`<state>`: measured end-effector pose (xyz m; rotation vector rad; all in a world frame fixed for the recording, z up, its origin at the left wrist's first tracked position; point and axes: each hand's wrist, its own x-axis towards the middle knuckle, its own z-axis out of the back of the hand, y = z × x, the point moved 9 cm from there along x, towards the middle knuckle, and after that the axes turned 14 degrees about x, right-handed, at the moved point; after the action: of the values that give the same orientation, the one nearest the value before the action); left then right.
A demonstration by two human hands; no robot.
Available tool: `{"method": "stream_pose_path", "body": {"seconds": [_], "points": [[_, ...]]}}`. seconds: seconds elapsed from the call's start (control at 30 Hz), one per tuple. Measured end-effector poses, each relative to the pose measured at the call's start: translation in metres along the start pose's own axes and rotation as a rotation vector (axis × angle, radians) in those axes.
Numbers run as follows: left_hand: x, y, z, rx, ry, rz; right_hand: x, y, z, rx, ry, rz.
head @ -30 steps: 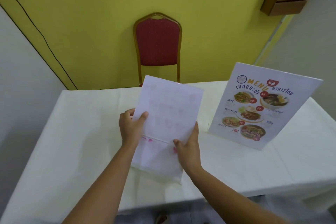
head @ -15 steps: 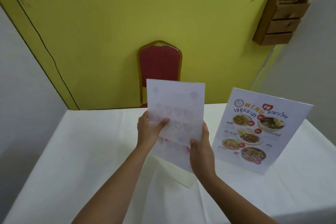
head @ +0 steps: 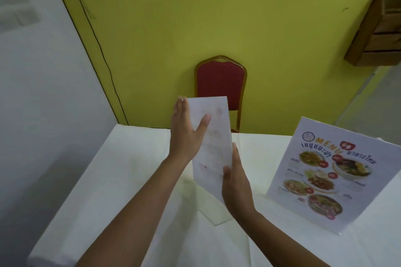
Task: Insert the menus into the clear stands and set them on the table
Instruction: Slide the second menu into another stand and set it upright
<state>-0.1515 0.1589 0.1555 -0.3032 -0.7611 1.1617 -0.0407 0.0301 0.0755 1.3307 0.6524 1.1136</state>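
A menu sheet [head: 213,143] is held upright above the table, its blank back towards me with print faintly showing through. My left hand [head: 187,132] lies flat against its left side, fingers straight, thumb across the paper. My right hand [head: 235,182] grips its lower right edge. The sheet appears to sit in a clear stand whose base [head: 217,215] shows just above the cloth; the stand's walls are hard to make out. A second clear stand with a colour menu [head: 332,175] stands on the table at the right, facing me.
The table [head: 121,191] wears a white cloth. A red chair with a gold frame [head: 220,84] stands behind it against the yellow wall. A brown wooden box [head: 377,30] hangs on the wall at upper right. A grey wall runs along the left.
Both hands have raised the sheet higher and turned it edge-on towards me. My left hand slid up and flattened against it. The view tilted upwards.
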Motion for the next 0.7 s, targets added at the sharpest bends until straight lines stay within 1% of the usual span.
{"method": "stream_pose_path", "body": {"seconds": [0.1, 0.17, 0.3, 0.47, 0.57, 0.63, 0.7], "points": [[-0.009, -0.016, 0.018, 0.040, 0.051, -0.060, -0.004, 0.006, -0.026, 0.045, 0.116, 0.007], [-0.018, -0.015, 0.025, 0.084, 0.072, -0.048, -0.008, 0.010, -0.041, 0.018, 0.158, 0.035], [-0.035, 0.011, 0.046, 0.159, 0.029, 0.075, -0.025, 0.020, -0.073, -0.108, 0.249, 0.206], [-0.058, 0.057, 0.080, 0.167, -0.015, 0.236, -0.048, 0.025, -0.110, -0.070, 0.378, 0.246], [-0.066, 0.072, 0.094, 0.216, -0.032, 0.281, -0.055, 0.032, -0.122, -0.155, 0.375, 0.372], [-0.064, 0.077, 0.099, 0.238, -0.044, 0.285, -0.057, 0.031, -0.131, -0.148, 0.445, 0.366], [-0.064, 0.083, 0.102, 0.239, -0.041, 0.302, -0.057, 0.025, -0.140, -0.092, 0.548, 0.318]]}}
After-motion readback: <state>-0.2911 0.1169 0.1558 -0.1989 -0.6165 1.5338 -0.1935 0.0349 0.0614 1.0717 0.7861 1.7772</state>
